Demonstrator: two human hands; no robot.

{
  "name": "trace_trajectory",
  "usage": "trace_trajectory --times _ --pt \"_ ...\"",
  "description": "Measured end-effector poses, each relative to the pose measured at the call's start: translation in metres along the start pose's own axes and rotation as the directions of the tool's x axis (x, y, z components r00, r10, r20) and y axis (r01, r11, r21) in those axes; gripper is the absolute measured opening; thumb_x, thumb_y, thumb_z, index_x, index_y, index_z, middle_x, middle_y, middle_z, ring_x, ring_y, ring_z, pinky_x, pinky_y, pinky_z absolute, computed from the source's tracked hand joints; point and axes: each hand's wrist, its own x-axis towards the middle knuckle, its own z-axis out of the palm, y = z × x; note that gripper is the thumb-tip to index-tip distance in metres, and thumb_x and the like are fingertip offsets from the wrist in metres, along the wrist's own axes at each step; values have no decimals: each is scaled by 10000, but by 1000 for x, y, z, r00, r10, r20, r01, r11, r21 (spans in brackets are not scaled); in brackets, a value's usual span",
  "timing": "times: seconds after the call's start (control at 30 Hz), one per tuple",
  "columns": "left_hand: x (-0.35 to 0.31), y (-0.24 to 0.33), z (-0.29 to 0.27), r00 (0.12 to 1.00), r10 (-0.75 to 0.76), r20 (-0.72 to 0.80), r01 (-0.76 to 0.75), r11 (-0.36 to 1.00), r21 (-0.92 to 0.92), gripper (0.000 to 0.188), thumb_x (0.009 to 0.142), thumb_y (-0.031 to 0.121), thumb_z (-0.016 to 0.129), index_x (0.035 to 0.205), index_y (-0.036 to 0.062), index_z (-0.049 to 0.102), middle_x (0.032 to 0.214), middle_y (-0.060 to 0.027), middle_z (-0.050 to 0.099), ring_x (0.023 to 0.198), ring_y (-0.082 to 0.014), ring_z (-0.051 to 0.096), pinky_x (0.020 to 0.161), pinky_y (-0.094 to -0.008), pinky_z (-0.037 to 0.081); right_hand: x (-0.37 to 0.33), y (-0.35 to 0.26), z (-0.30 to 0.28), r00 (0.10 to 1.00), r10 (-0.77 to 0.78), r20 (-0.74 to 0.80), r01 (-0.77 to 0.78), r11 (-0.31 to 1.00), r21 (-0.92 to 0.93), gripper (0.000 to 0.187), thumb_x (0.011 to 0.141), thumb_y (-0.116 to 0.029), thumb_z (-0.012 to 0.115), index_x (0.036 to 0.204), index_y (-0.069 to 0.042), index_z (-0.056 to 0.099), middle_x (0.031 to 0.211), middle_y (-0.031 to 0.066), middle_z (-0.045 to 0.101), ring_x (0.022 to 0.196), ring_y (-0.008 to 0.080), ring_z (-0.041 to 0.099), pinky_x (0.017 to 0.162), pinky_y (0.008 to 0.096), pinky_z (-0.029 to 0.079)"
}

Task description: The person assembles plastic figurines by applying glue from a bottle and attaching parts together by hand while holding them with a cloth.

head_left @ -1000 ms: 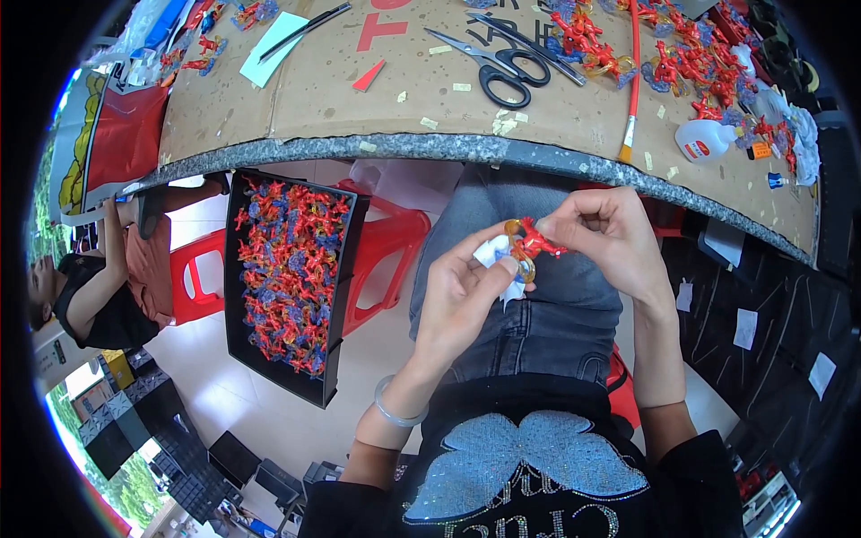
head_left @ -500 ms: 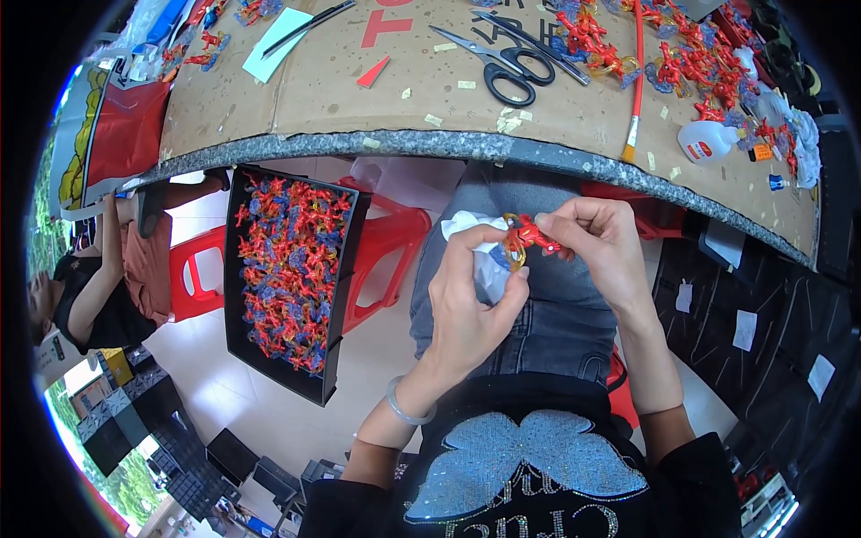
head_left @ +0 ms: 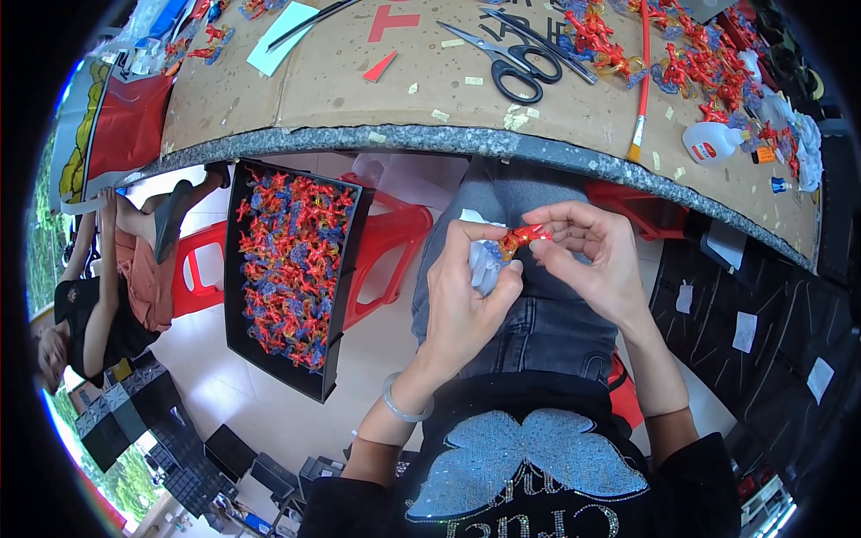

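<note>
Above my lap, my left hand [head_left: 473, 291] is closed around a small plastic figurine [head_left: 529, 234] with a red body and amber and blue see-through parts. A crumpled white cloth or tissue [head_left: 484, 269] is bunched in the same hand, behind the figurine. My right hand [head_left: 596, 255] has its thumb and forefinger round the red end of the figurine, the other fingers curled. The fingers partly hide the figurine's amber and blue parts.
A black tray [head_left: 339, 336] full of similar figurines stands left of my lap, beside a red stool [head_left: 395, 242]. On the cardboard-covered table [head_left: 332, 94] lie scissors [head_left: 516, 67], a red brush [head_left: 643, 81], a small white bottle [head_left: 711, 142] and more figurines. Another person [head_left: 108, 305] sits at far left.
The figurine has turned in my hands, its red end now pointing up to the right. My right fingers have opened slightly and shifted round it. The person at left has moved a little.
</note>
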Motion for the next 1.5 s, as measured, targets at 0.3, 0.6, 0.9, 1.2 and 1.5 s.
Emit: trace_trajectory --times 0.3,0.6,0.9,1.2,1.5 --pt "-1 -6 6 969 234 -76 -226 968 106 334 705 -2 682 1016 -1 557 893 -158 607 785 -300 627 682 -349 485 -2 0 13 959 -261 -106 215 920 -327 253 718 -6 703 958 65 665 791 97 681 714 108 651 660 241 532" --pt "-4 -9 3 953 304 -19 -294 934 202 321 741 -75 655 1039 -48 540 1013 -131 600 891 -154 608 781 -262 492 -4 -2 12 954 -275 -117 232 928 -290 229 714 2 702 932 63 667 809 106 694 725 130 672 666 254 540" --pt "-8 -24 2 902 414 -121 -398 907 136 391 638 24 775 998 3 626 900 -134 647 799 -269 654 691 -332 519 -13 -11 17 928 -354 -119 295 890 -347 226 702 9 706 917 63 660 807 123 687 719 141 677 662 256 544" --pt "-10 -28 -3 873 473 -119 -449 875 184 423 637 135 864 980 5 653 905 -105 668 819 -238 673 722 -319 540 -17 -16 22 891 -443 -96 360 821 -442 239 684 21 700 917 47 655 780 128 665 681 168 671 631 261 543" --pt "-9 -21 -6 835 546 -63 -534 834 138 460 696 106 860 991 -33 537 1044 -212 639 977 -260 658 853 -366 543 -23 -25 24 853 -517 -73 437 783 -443 257 687 29 707 936 38 642 779 119 642 668 173 650 617 265 536"
